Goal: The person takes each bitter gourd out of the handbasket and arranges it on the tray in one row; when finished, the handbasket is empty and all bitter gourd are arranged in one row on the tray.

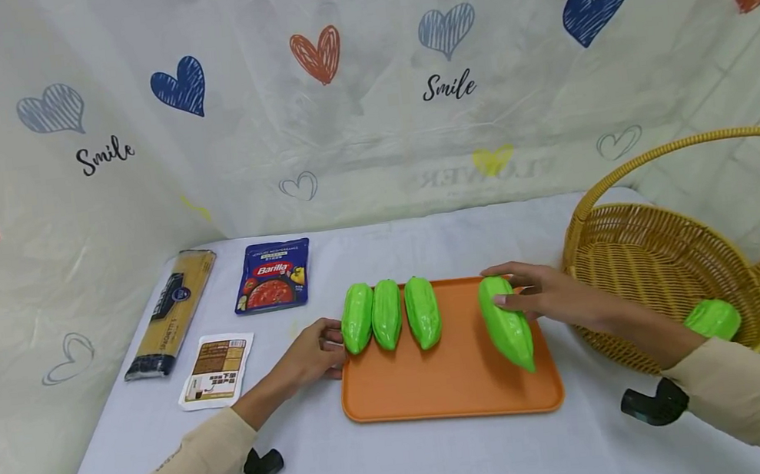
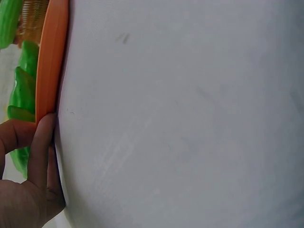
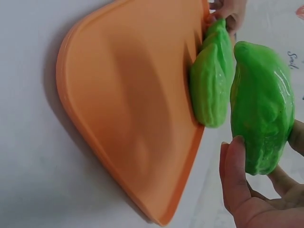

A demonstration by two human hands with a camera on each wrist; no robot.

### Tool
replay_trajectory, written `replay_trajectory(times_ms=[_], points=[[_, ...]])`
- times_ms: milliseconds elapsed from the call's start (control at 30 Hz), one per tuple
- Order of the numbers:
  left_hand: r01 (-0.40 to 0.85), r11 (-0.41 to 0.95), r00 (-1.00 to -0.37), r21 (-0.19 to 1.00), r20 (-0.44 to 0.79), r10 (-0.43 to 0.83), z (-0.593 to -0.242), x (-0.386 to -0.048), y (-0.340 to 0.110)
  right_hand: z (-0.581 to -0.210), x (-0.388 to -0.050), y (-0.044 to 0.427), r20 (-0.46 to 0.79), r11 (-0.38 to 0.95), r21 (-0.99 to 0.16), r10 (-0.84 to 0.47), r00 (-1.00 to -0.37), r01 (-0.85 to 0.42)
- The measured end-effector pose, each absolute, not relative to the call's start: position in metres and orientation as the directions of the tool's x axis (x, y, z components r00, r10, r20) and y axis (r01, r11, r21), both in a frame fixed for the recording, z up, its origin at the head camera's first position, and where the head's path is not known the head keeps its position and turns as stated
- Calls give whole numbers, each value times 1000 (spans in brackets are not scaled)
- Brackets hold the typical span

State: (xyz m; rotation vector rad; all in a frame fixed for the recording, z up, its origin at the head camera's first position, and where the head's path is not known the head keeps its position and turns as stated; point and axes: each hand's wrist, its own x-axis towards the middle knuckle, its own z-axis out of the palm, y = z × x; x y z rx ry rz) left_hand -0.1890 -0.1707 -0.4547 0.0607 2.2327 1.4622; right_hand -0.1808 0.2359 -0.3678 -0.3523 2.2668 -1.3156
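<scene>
An orange tray [image 1: 430, 386] lies on the table, and three glossy green bitter melons [image 1: 386, 315] stand side by side along its left part. My left hand [image 1: 314, 350] grips the tray's left edge, close to the leftmost melon; in the left wrist view its fingers [image 2: 40, 147] pinch the rim. Above the tray's right side, my right hand [image 1: 532, 294] holds another bitter melon [image 1: 506, 328] by its upper end, tilted. From the right wrist view this held melon [image 3: 263, 104] is raised off the tray, with the thumb and fingers around one end.
At the right stands a wicker basket [image 1: 660, 254] with a tall handle and one green melon [image 1: 714, 320] inside. On the left lie a spaghetti pack [image 1: 175, 312], a blue Barilla pouch [image 1: 273, 275] and a white-and-brown packet [image 1: 216, 371]. A printed curtain [image 1: 382, 128] hangs behind the table.
</scene>
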Motion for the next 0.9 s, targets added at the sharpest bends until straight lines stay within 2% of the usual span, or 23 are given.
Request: replay_trajectory(times_ms=[333,900], points=[[-207,425,-891,881,-349,291,-452,-187,-170,-375,-185,224,-288,472,-880,-451,-845,48],[-206,421,-894,883,-345,285,-455,-187,-171,-382,-199,210,-342,545,-836,-417,-842,69]])
